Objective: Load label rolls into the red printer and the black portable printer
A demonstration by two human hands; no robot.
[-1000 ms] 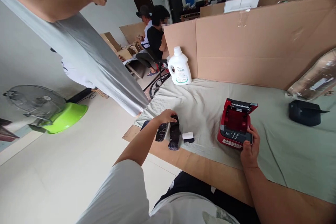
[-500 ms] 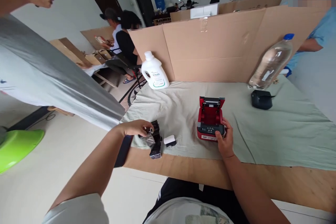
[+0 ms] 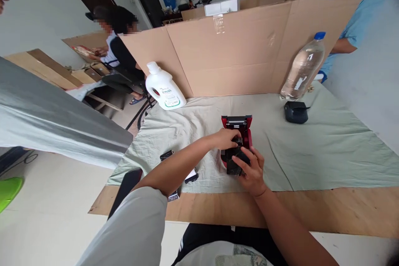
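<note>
A red and black portable printer stands on the cloth with its lid up. Over its front, my left hand is closed on a shiny black wrapper; whatever is inside it is hidden. My right hand has its fingers bent against the wrapper's right side, its thumb out of sight. Left of the printer, a small white paper roll is partly covered by my left forearm. More black packaging lies beyond that arm.
A white detergent jug and a large clear bottle stand before a cardboard screen. A black case sits near the bottle. Other people are beyond the screen and at the left.
My left hand has moved right from the packaging pile to the printer, bringing a black wrapper. My right hand has left the printer's side for the wrapper. The view has shifted.
</note>
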